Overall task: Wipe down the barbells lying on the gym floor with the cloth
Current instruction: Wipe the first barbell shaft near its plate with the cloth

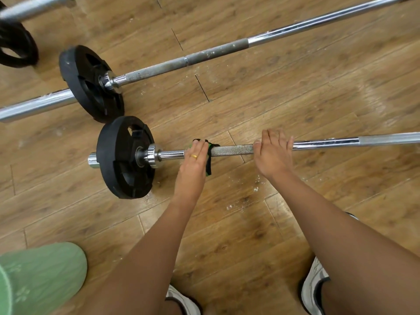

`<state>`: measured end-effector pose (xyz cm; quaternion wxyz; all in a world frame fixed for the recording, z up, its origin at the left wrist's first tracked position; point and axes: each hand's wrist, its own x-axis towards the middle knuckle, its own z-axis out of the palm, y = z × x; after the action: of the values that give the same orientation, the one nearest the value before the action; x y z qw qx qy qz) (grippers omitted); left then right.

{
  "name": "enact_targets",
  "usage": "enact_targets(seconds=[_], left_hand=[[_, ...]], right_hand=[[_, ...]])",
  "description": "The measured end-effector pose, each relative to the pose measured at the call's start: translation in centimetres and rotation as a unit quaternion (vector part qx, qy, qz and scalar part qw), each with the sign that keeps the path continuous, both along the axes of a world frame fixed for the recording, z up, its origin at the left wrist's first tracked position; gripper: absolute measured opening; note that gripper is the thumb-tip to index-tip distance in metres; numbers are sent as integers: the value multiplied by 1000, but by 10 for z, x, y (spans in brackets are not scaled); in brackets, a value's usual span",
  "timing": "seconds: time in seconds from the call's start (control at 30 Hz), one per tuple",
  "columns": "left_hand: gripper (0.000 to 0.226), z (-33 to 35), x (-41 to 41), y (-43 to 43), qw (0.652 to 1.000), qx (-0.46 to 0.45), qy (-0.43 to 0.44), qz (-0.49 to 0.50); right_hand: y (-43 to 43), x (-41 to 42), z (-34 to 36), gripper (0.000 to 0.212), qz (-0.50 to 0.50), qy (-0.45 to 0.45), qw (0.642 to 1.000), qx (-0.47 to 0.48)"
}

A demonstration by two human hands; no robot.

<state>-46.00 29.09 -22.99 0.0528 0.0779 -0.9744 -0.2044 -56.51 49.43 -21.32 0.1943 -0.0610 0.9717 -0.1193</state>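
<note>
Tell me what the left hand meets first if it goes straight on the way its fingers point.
Past the cloth and near barbell that the left hand grips, only bare floor, then likely the knurled shaft of the far barbell, right of its plate; depth is unclear.

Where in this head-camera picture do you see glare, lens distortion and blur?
Head view: glare streaks the chrome of the near barbell; the wide lens bows the far barbell and floor planks; the bar at top left and the green garment look soft.
</note>
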Motion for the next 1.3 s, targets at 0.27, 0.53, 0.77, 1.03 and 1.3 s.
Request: enact_targets(seconds=[0.27, 0.53, 0.77, 1.03, 1.3], left_hand=[[55, 5, 4, 13, 991, 57, -2, 123], [45, 7, 27, 28, 993, 50, -11, 106], [46, 10, 48, 19, 999, 32, -17, 33], [53, 9, 51, 39, 998, 26, -57, 7], [46, 20, 73, 39, 996, 42, -65, 41]], right_hand=[[4, 4, 3, 58, 22, -7, 1000, 9], [13, 38, -2, 58, 11, 4, 1000, 10], [19, 64, -3, 65, 3, 11, 1000, -1], [27, 81, -5, 84, 12, 19, 999, -24], [33, 96, -5, 59, 10, 14, 1000, -18]])
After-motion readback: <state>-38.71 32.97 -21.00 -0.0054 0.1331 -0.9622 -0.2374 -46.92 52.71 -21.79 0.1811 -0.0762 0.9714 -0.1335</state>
